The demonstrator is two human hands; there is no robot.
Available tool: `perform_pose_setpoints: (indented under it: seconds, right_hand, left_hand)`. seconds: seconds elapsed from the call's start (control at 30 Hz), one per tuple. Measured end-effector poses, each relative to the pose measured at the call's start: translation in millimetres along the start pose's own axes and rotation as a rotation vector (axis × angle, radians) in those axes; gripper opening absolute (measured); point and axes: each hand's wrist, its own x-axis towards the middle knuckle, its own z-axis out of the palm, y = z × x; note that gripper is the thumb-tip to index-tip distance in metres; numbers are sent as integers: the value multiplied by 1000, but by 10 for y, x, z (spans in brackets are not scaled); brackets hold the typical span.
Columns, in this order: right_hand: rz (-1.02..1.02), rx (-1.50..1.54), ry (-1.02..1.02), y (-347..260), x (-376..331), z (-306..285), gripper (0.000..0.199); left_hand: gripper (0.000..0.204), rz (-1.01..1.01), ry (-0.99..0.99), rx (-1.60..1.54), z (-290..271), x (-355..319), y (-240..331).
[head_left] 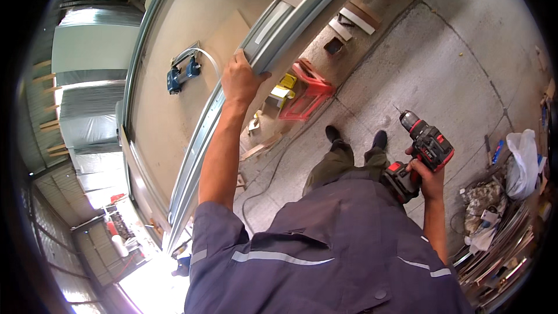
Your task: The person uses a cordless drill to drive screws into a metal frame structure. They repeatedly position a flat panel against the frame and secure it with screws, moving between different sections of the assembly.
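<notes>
My left hand (241,80) is wrapped over a long grey metal rail (285,26) along the near edge of the workbench, thumb on the outer side and fingers on the inner side. Low on the right, my right hand (431,179) grips a black and red cordless drill (429,142) by its handle. A thin bit sticks out of the drill's chuck, pointing up and left, away from the rail. On the beige bench top (168,119), left of my left hand, lies a blue tool (183,74) with a pale hose.
Under the bench are a red plastic crate (311,96), a yellow box (286,88) and several wood offcuts (358,17). A dark cable (273,173) runs across the concrete floor near my feet. To the right sit a white plastic bag (521,163) and piled scrap strips (503,250).
</notes>
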Motion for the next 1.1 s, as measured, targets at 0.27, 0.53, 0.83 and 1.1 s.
perform_pose_setpoints:
  seconds: [0.27, 0.53, 0.83, 1.1]
  right_hand:
    - [46, 96, -89, 242, 191, 16, 39]
    - [-40, 158, -281, 724, 714, 650, 51]
    - [-601, -80, -271, 833, 1219, 1687, 54]
    - [-485, 199, -334, 1184, 1311, 2280, 48]
  left_hand:
    - [79, 64, 33, -9, -1, 57, 58]
    - [78, 21, -41, -27, 60, 66, 164]
    - [71, -24, -57, -55, 116, 53, 185]
    - [74, -85, -67, -114, 167, 35, 143]
